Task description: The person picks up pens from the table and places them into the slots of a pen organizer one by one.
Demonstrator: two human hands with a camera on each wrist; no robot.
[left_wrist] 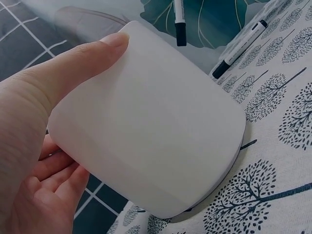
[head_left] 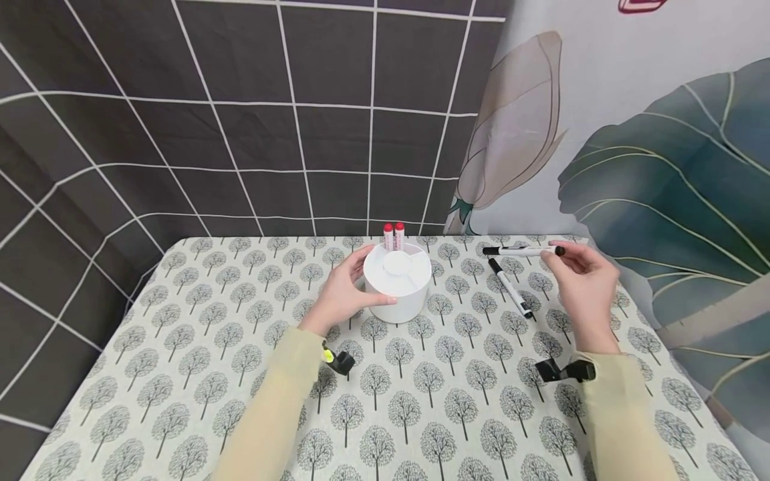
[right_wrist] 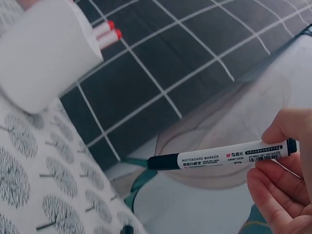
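My left hand (head_left: 344,294) holds a round white pen holder (head_left: 402,306) by its side, thumb across the front and fingers round the back; in the left wrist view its smooth wall (left_wrist: 151,122) fills the middle. Two red-capped markers (head_left: 394,237) stand in a rear compartment of the holder. To the right, my right hand (head_left: 582,290) pinches a black-and-white whiteboard marker (right_wrist: 214,159) near one end, with its black cap pointing left. A second black-capped marker (head_left: 510,288) lies slantwise on the cloth, below the held one.
A tablecloth with tree prints (head_left: 373,401) covers the table. Behind it hangs a dark cloth with white grid lines (head_left: 331,133), and at the right a curtain with large leaf and flower prints (head_left: 680,174).
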